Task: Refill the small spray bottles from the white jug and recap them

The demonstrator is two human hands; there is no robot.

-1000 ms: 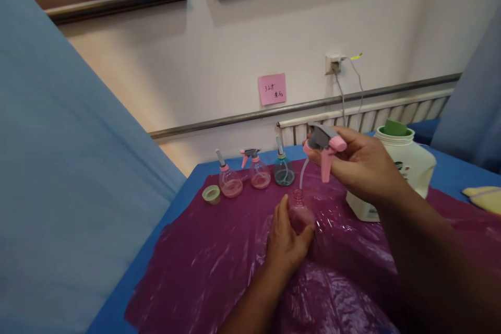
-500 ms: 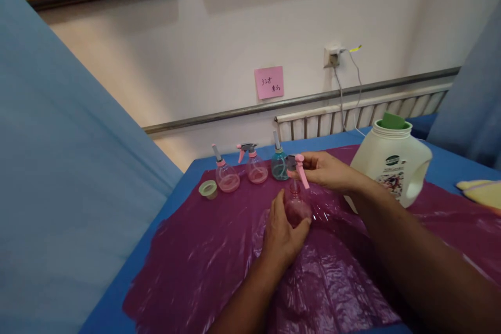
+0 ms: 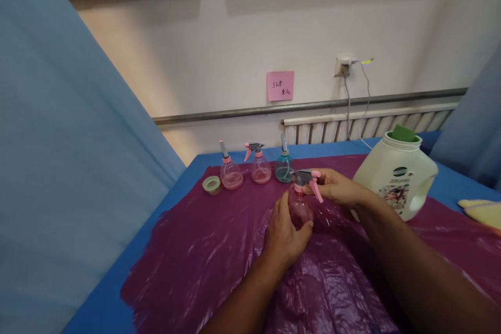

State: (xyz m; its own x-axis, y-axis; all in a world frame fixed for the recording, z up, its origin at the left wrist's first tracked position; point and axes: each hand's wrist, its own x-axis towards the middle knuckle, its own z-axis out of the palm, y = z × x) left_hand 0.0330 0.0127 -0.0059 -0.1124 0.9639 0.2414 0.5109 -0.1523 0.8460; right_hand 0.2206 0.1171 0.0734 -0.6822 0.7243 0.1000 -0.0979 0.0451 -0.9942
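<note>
A clear pink spray bottle [image 3: 300, 211] stands on the purple plastic sheet [image 3: 203, 250], with my left hand [image 3: 286, 232] wrapped round its body. On the bottle's neck sits a grey and pink trigger spray head [image 3: 306, 179]. My right hand [image 3: 332, 186] grips this head from the right at its collar; some of its fingers are hidden behind it. Behind my hands stand two pink spray bottles, one at the left [image 3: 231, 175] and one in the middle [image 3: 261, 168], and a teal spray bottle [image 3: 284, 167]. All three have spray heads and some liquid inside.
A small pale green cup [image 3: 212, 185] sits left of the bottles. To the right stands a large cream jug [image 3: 395, 177] with a green piece in its mouth. A yellow cloth [image 3: 483, 213] lies at the right edge. A blue curtain [image 3: 78, 141] hangs at the left.
My right hand has lowered the spray head onto the bottle's neck and turned it, so its trigger side now faces right. My left hand keeps its hold. The view has shifted slightly.
</note>
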